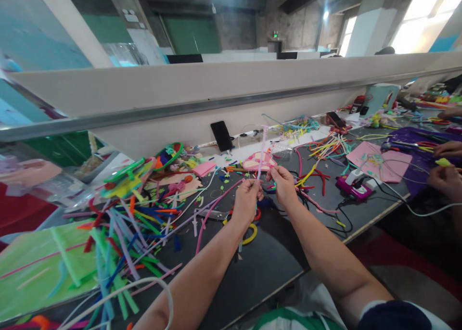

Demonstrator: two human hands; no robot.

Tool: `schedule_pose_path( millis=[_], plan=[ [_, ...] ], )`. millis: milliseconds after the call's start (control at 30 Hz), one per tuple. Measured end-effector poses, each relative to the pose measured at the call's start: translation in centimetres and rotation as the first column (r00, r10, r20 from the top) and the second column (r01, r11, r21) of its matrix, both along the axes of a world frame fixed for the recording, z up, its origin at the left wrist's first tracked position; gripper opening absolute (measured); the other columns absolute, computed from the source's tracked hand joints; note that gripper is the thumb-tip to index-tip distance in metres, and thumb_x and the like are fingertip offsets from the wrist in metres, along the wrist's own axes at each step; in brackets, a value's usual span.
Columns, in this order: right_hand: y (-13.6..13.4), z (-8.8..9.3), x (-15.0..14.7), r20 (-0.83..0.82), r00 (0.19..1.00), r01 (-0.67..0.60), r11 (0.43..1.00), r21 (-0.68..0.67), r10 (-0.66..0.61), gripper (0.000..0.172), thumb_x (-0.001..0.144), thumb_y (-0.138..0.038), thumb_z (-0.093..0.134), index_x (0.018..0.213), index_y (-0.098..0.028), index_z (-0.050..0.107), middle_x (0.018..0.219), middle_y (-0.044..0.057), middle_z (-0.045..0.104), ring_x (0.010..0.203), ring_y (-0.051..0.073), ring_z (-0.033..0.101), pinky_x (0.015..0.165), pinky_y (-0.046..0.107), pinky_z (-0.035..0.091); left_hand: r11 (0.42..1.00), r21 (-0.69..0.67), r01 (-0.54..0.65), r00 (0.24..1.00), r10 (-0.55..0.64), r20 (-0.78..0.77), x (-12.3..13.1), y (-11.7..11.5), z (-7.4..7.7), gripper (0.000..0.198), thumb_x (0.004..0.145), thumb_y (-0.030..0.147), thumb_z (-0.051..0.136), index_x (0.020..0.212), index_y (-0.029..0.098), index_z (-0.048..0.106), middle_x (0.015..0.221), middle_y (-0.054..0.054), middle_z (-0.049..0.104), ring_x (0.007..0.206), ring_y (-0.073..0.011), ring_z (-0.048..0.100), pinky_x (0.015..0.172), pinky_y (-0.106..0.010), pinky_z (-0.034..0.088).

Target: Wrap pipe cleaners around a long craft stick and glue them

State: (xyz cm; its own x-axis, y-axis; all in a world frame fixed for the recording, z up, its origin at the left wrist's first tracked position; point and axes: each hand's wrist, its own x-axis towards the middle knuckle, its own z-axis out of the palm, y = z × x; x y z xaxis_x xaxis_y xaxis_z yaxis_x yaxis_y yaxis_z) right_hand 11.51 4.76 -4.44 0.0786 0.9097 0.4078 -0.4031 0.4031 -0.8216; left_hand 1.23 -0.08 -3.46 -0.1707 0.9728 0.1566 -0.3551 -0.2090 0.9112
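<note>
My left hand (248, 197) is closed around the lower end of a pale lilac pipe cleaner (263, 149), which stands upright above the fingers. Close beside it, my right hand (283, 182) is pinched together; whatever lies between its fingertips is too small to make out. Behind both hands lies a pink and cream patterned shape (257, 161). Beneath my left wrist a yellow ring-shaped handle (251, 234) shows on the dark table. A pink pipe cleaner (211, 209) runs along the table left of my left forearm.
Many coloured pipe cleaners (122, 246) are heaped at left, near a green sheet (39, 267). A phone (221, 135) leans on the partition (231, 87). At right are a magenta power strip (355, 188) with cables, a pink sheet (393, 164) and another person's hands (447, 176).
</note>
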Motion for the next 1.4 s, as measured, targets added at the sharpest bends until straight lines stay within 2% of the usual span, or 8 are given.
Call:
schedule_pose_path(
  millis=[333,533,633,1000,1100,1233,1300,1400],
  plan=[
    [0.0,0.1,-0.1,-0.003,1.000,-0.003,1.000,-0.016,0.003,0.023,0.079,-0.039,0.060,0.067,-0.019,0.062,0.062,-0.001,0.059,0.062,0.013,0.052,0.066,0.027,0.042,1.000,0.010,-0.007,1.000,0.007,-0.015,0.0,0.0,0.0,0.022,0.072,0.033,0.068,0.073,0.015,0.057,0.056,0.004,0.048,0.043,-0.0059,0.040,0.042,-0.020,0.035],
    [0.3,0.2,-0.2,-0.226,0.971,-0.101,0.992,-0.072,0.082,0.025,0.078,-0.044,0.062,0.085,-0.021,0.067,0.077,0.003,0.066,0.069,0.016,0.058,0.071,0.031,0.046,0.996,0.058,-0.067,0.998,0.068,-0.016,-0.2,0.1,-0.1,0.019,0.076,0.032,0.065,0.077,0.014,0.058,0.059,0.003,0.050,0.047,-0.0071,0.045,0.047,-0.022,0.039],
    [0.4,0.1,-0.2,-0.266,0.959,-0.114,0.992,-0.052,0.096,0.022,0.079,-0.041,0.063,0.086,-0.021,0.067,0.077,0.002,0.065,0.070,0.015,0.059,0.071,0.030,0.046,0.996,0.073,-0.058,0.998,0.057,0.011,-0.3,0.2,-0.2,0.019,0.077,0.032,0.065,0.079,0.014,0.058,0.061,0.003,0.051,0.048,-0.0071,0.046,0.048,-0.022,0.040],
    [-0.5,0.8,-0.4,-0.196,0.974,-0.121,0.992,-0.026,0.114,0.019,0.079,-0.038,0.062,0.086,-0.021,0.067,0.078,0.001,0.064,0.073,0.014,0.057,0.072,0.028,0.046,0.998,0.070,0.003,1.000,-0.004,0.013,-0.1,0.0,-0.6,0.022,0.078,0.036,0.065,0.079,0.015,0.059,0.063,0.002,0.053,0.051,-0.0076,0.049,0.052,-0.022,0.042],
    [-1.0,0.6,-0.8,-0.154,0.958,-0.254,0.964,-0.074,0.241,0.021,0.076,-0.037,0.066,0.090,-0.022,0.068,0.077,0.001,0.065,0.065,0.013,0.055,0.060,0.025,0.046,0.997,0.080,0.003,0.999,0.001,-0.043,0.0,-0.2,-0.6,0.022,0.079,0.037,0.062,0.076,0.015,0.059,0.061,0.002,0.054,0.053,-0.0082,0.050,0.056,-0.022,0.042],
    [-1.4,0.2,-1.2,-0.124,0.926,-0.375,0.903,-0.209,0.356,0.024,0.069,-0.038,0.072,0.086,-0.021,0.068,0.059,-0.003,0.058,0.041,0.008,0.039,0.037,0.022,0.028,0.993,0.109,0.041,0.999,-0.038,-0.031,0.4,-0.4,-0.5,0.019,0.081,0.034,0.061,0.076,0.016,0.058,0.066,0.001,0.057,0.059,-0.0088,0.052,0.060,-0.022,0.043],
    [-1.3,0.2,-1.0,-0.133,0.938,-0.344,0.908,-0.240,0.320,0.022,0.067,-0.036,0.074,0.081,-0.020,0.068,0.055,-0.004,0.057,0.039,0.007,0.036,0.036,0.022,0.026,0.992,0.100,0.080,0.996,-0.082,0.016,0.4,-0.4,-0.4,0.016,0.080,0.032,0.063,0.083,0.016,0.060,0.076,0.000,0.061,0.063,-0.0091,0.054,0.063,-0.022,0.044],
    [-0.7,0.5,-0.5,-0.158,0.971,-0.211,0.955,-0.207,0.181,0.016,0.065,-0.032,0.074,0.073,-0.019,0.068,0.059,-0.002,0.060,0.047,0.009,0.045,0.045,0.023,0.035,0.991,0.049,0.121,0.987,-0.126,0.096,0.3,-0.3,-0.1,0.020,0.078,0.031,0.064,0.092,0.017,0.060,0.083,-0.002,0.063,0.069,-0.0101,0.058,0.066,-0.023,0.047]
  ],
)
